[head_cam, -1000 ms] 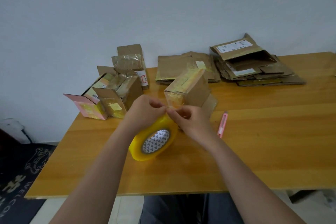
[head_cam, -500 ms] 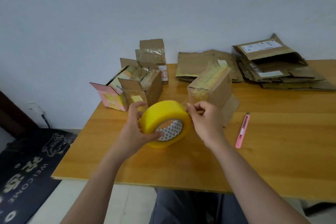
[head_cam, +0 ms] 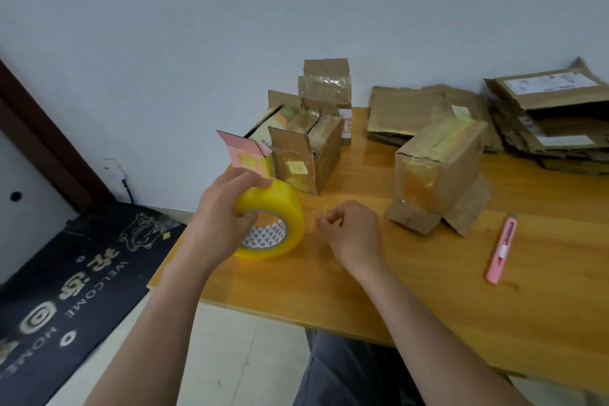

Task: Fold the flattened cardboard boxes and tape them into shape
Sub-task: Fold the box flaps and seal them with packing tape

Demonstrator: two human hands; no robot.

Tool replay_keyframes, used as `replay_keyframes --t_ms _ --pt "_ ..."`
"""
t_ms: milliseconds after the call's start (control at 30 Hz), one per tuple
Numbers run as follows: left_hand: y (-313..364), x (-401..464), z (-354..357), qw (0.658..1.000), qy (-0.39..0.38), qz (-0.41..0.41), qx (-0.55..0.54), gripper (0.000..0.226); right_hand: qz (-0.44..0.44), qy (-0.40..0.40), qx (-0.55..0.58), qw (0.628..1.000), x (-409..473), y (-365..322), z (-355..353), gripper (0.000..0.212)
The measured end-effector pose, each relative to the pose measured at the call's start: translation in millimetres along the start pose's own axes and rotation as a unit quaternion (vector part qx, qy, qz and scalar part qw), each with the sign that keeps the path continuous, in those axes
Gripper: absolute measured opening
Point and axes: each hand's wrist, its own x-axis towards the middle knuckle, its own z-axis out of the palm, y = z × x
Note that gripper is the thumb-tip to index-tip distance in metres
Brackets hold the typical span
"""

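Your left hand (head_cam: 224,208) grips the yellow roll of clear packing tape (head_cam: 275,221) above the wooden surface (head_cam: 428,290); your right hand (head_cam: 352,231) pinches its pulled-out transparent tape end (head_cam: 313,216).

A glossy honey-coloured wooden table (head_cam: 494,290) stands against a plain pale grey-blue wall (head_cam: 230,26), with a black printed doormat (head_cam: 66,273) on the floor at eight o'clock.

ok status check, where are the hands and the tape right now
Left hand grips the tape roll. Right hand pinches the tape end pulled from it. Folded box sits behind, apart. Pink knife lies off right, nothing in the way.
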Motion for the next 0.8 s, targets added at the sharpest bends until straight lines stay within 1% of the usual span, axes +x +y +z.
replay_keyframes --t_ms 100,167,233,267,333,367,400,433,500,533,567,600,667,700,733,767,800 --pt "19 8 10 0.992 -0.022 0.058 0.114 0.053 -0.009 0.017 -0.035 0.999 -5 16 -2 0.027" --pt "36 16 16 0.983 -0.056 0.086 0.155 0.053 -0.016 0.025 -0.072 0.997 -6 28 -4 0.025" --pt "49 24 21 0.973 -0.098 0.091 0.186 0.055 -0.003 0.022 -0.107 0.994 -2 35 -8 0.023" --pt "53 27 23 0.970 -0.114 0.087 0.198 0.056 0.014 0.021 -0.128 0.991 0 35 -10 0.033" --pt "59 32 23 0.967 -0.135 0.067 0.204 0.058 0.067 0.005 -0.158 0.985 7 36 -16 0.078" --pt "61 34 22 0.966 -0.149 0.054 0.202 0.059 0.079 -0.004 -0.160 0.984 8 35 -20 0.089" --pt "64 35 21 0.963 -0.172 0.040 0.202 0.060 0.073 -0.008 -0.154 0.985 7 35 -23 0.086" --pt "67 36 19 0.958 -0.200 0.025 0.205 0.059 0.054 -0.004 -0.145 0.988 5 34 -26 0.076" --pt "78 37 18 0.946 -0.239 0.002 0.219 0.057 -0.012 0.043 -0.116 0.992 -2 35 -34 0.054" --pt "85 38 20 0.947 -0.231 0.005 0.224 0.058 -0.055 0.086 -0.090 0.991 -4 37 -39 0.047" --pt "92 40 24 0.955 -0.202 0.020 0.215 0.059 -0.099 0.140 -0.062 0.983 -5 40 -47 0.038" --pt "100 42 30 0.969 -0.163 0.039 0.181 0.058 -0.140 0.198 -0.035 0.969 -4 42 -57 0.027" --pt "119 47 45 0.990 -0.111 0.047 0.076 0.056 -0.176 0.295 0.007 0.939 2 47 -81 0.013" --pt "128 51 56 0.993 -0.106 0.041 0.031 0.060 -0.181 0.322 0.016 0.929 6 51 -93 0.013" --pt "137 55 67 0.993 -0.112 0.035 -0.001 0.065 -0.182 0.333 0.017 0.925 12 56 -103 0.019" --pt "144 61 81 0.992 -0.120 0.029 -0.025 0.069 -0.183 0.321 0.015 0.929 17 61 -112 0.029" --pt "149 67 93 0.991 -0.123 0.024 -0.045 0.071 -0.186 0.286 0.011 0.940 22 66 -120 0.041"
